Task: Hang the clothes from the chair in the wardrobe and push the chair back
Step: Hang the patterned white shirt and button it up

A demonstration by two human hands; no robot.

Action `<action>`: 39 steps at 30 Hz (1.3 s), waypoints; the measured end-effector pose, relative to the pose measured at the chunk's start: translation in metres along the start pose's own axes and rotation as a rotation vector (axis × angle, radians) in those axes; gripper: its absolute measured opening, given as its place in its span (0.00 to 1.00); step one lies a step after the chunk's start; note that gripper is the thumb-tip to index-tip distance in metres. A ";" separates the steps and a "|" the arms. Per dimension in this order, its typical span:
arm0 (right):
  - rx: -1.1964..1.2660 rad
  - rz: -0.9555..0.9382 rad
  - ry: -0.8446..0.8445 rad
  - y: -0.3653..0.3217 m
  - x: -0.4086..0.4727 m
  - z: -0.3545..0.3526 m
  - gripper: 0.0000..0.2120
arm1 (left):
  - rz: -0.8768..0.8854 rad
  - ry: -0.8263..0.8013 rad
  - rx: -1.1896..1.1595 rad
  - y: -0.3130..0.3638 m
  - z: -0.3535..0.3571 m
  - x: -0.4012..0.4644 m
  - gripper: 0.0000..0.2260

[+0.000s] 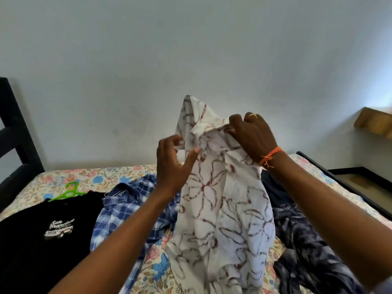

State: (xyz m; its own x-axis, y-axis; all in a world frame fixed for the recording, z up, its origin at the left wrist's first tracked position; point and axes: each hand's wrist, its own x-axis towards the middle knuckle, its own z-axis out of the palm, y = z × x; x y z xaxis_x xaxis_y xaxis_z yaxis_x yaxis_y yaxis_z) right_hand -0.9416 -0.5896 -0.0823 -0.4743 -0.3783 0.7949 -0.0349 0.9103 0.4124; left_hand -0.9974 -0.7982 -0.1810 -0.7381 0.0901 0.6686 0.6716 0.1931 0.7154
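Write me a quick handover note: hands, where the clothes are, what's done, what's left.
Right hand pinches the collar of the white floral shirt, held up over the bed. Left hand is open at the shirt's edge.
Black T-shirt lies on the bed, already on a green hanger. Blue checked shirt and dark patterned garment lie loose.
No hanger visible in the floral shirt. Wardrobe and chair are out of view; nothing hung yet.

Floral bedsheet, black bed frame, pale wall, wooden shelf at right.
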 end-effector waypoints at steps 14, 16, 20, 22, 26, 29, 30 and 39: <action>0.047 0.162 -0.182 0.067 0.038 -0.038 0.15 | -0.421 -0.533 0.216 -0.089 -0.007 -0.037 0.12; 0.015 0.121 -0.257 0.073 0.037 -0.042 0.15 | -0.416 -0.549 0.306 -0.106 -0.021 -0.046 0.09; -0.030 0.098 -0.394 0.069 0.038 -0.048 0.20 | -0.385 -0.466 0.469 -0.128 -0.036 -0.060 0.15; 0.020 0.150 -0.428 0.073 0.039 -0.049 0.16 | -0.440 -0.453 0.511 -0.141 -0.035 -0.066 0.13; 0.060 0.199 -0.444 0.085 0.037 -0.052 0.14 | -0.630 -0.613 0.498 -0.149 -0.022 -0.085 0.09; -0.019 0.062 -0.472 0.076 0.034 -0.053 0.15 | -0.645 -0.764 0.360 -0.132 -0.012 -0.095 0.03; -0.021 0.018 -0.477 0.071 0.033 -0.053 0.15 | -0.611 -0.770 0.278 -0.125 -0.008 -0.095 0.08; 0.180 0.038 -0.519 0.035 0.026 -0.061 0.23 | -0.148 0.025 0.000 -0.019 0.014 -0.020 0.20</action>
State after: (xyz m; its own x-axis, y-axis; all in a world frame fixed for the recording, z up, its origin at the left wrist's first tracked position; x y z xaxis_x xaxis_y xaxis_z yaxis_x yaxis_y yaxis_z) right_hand -0.9012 -0.5778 -0.0197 -0.8480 -0.2535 0.4654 -0.1373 0.9533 0.2691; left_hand -0.9965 -0.7897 -0.2113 -0.8270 0.0362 0.5610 0.5558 0.2023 0.8063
